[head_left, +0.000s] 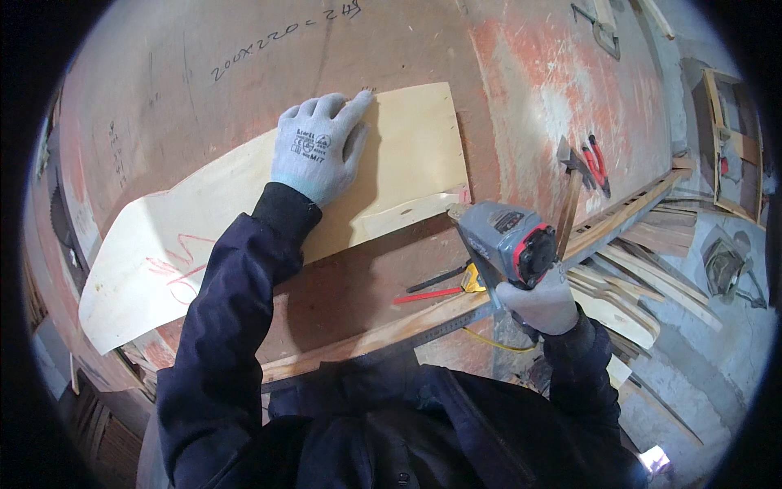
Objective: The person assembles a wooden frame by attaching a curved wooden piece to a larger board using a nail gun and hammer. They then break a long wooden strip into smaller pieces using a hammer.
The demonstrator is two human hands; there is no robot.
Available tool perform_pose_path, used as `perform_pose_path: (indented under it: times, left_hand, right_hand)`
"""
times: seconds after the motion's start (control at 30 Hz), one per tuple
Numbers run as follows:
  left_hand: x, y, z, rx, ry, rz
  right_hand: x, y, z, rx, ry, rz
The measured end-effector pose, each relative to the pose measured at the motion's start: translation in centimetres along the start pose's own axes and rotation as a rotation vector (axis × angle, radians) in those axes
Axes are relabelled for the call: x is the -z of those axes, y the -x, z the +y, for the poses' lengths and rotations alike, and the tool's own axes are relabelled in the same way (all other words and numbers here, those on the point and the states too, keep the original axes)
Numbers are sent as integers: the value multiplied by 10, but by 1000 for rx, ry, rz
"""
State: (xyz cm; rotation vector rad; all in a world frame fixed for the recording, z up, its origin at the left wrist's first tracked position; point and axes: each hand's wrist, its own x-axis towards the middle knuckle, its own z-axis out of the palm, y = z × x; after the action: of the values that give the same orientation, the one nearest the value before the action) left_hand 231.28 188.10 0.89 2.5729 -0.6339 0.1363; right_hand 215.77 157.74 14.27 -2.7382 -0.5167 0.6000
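My left hand [316,151], in a light grey work glove, lies over the far edge of a pale cream curved panel [415,151], fingers stretched out and pressing on it. Red marks are drawn on the panel's wide left end. In my gloved right hand [542,303] is a grey nail gun [501,232] with a red and black cap, gripped by its handle. The gun's nose is near the panel's near right corner; whether they touch is hard to tell. A thin strip [411,212] lies along the panel's near right edge.
A yellow tape measure [472,279] and a red pencil [428,296] lie near the bench's front edge. Farther right are a hammer [570,163] and red-handled pliers [597,165]. A clamp [604,39] sits at the far right; wood strips [652,273] are on the floor.
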Motion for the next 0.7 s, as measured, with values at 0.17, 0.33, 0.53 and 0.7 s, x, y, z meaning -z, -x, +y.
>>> perform_pose_path:
  times: [0.17,0.33,0.53,0.7]
  left_hand:
    - [-1,0,1,9,2,1]
    - [-7,4,-4,-20,-2,50]
    - [-13,3,-8,25,107,116]
    - [28,56,-42,68,145,285]
  right_hand:
    - [11,-11,-21,-664,-575,-114]
    - [12,-5,-37,-785,-670,-155]
    - [-11,38,-76,-759,-856,120]
    - [-42,54,-130,-753,-1203,123]
